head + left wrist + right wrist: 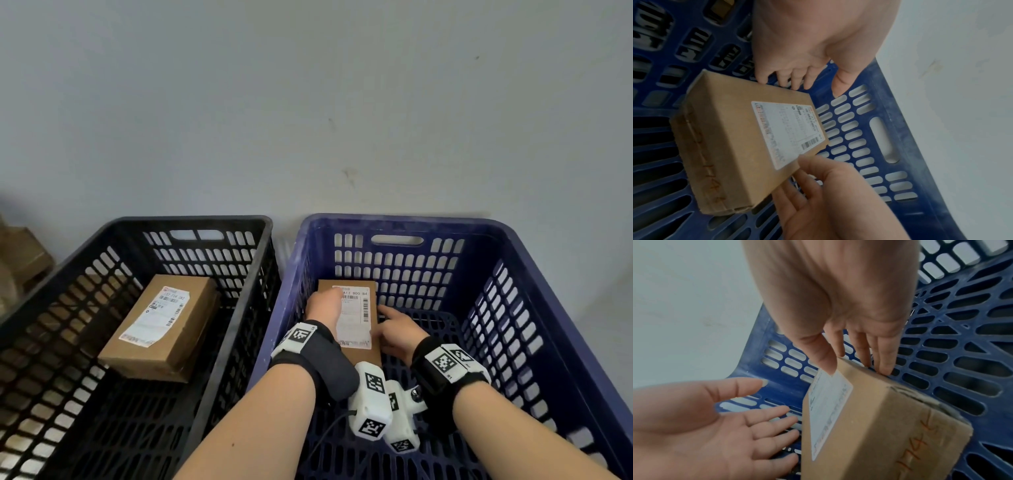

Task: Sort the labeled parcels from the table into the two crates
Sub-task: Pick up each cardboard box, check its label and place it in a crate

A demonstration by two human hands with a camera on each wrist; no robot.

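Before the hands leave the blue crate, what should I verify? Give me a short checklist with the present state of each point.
1. Parcel is inside the blue crate: ok.
2. Parcel rests flat on the crate floor: cannot tell; its underside is hidden.
3. Label faces up: ok.
4. Left hand has let go: ok; the fingers are straight beside the parcel.
5. Right hand has let go: ok; the fingers are straight, though the thumb tip meets the label.
6. Black crate holds its own parcel: ok.
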